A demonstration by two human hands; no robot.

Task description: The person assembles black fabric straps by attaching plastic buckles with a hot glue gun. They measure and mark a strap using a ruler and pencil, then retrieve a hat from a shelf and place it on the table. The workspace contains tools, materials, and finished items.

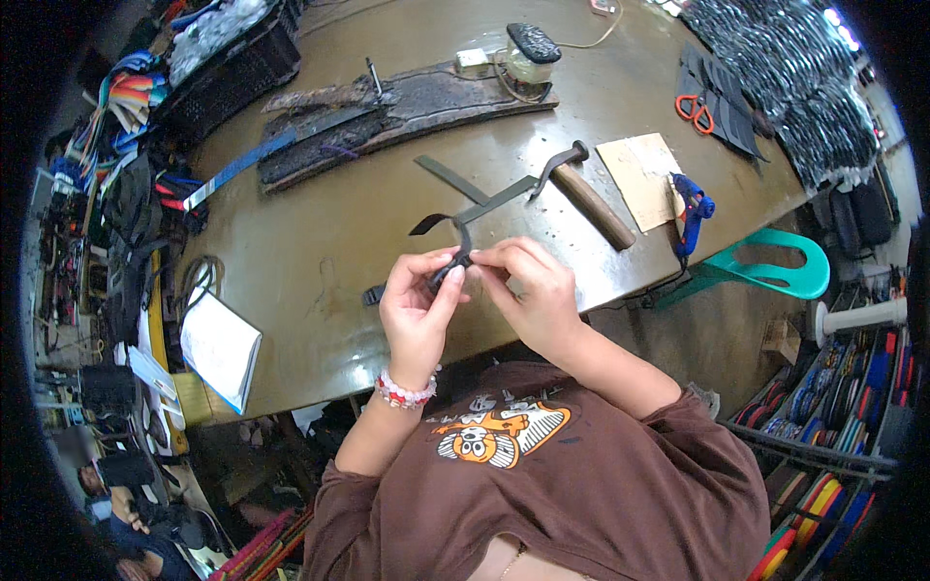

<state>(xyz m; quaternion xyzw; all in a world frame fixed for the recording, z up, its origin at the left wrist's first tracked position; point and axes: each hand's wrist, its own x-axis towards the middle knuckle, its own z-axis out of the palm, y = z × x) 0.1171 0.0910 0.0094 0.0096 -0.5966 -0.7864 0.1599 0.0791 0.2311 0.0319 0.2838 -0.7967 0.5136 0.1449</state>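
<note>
Pinching dark strap [464, 235] between them: left hand [417, 300]; right hand [534, 290].

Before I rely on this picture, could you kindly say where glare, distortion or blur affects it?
In the head view, pale glare washes the table around the hammer; toward its rim, edges bend and corners blacken; same view, the left hand and right hand look fairly sharp, details on the dark strap less so.

We see a broad, glossy brown worktable [310, 290] filling the middle | white glare [364, 374] on its top | a teal plastic stool with an oval opening [814, 279] at its right | dull grey-brown floor [712, 349] below | dark tiered racks [823, 458] of multicoloured rolls [819, 508] at our lower right
</note>
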